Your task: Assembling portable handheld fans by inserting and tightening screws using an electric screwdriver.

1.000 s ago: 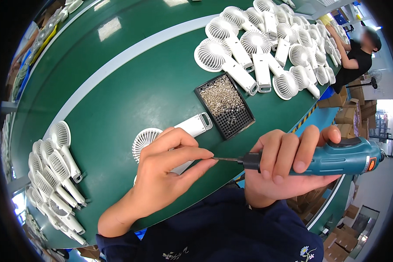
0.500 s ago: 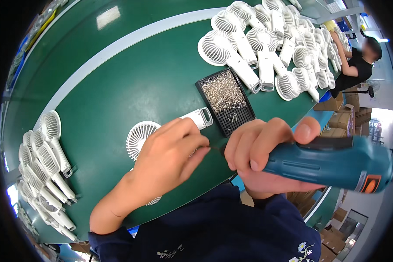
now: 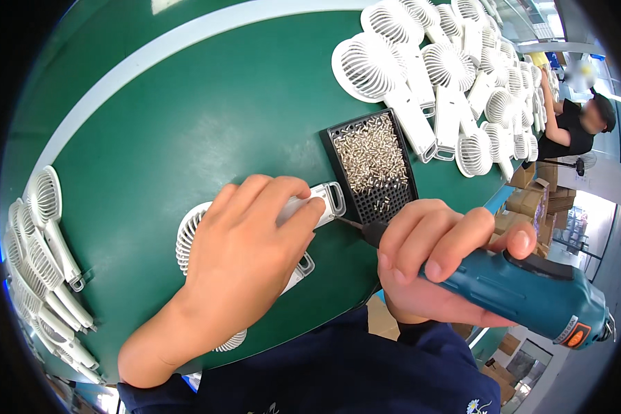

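Observation:
My left hand lies over a white handheld fan on the green table, its fingers closed round the handle. The fan's round slatted head shows left of the hand. My right hand grips a teal electric screwdriver, held slanting with the thumb along its top. The thin bit points left and its tip is at the handle's end, beside the loop; whether it touches a screw I cannot tell. Partly beneath my left hand, a second white fan lies nearer to me.
Behind the screwdriver bit stands a black tray of small metal screws, with a perforated bottom. Many white fans are heaped at the back right, and another stack lies at the left. A person in black works at the far right, near cardboard boxes.
My left hand has gone from a pinch near the bit to lying over the fan's handle. The screwdriver's bit has come to the handle's end. The whole view has shifted a little.

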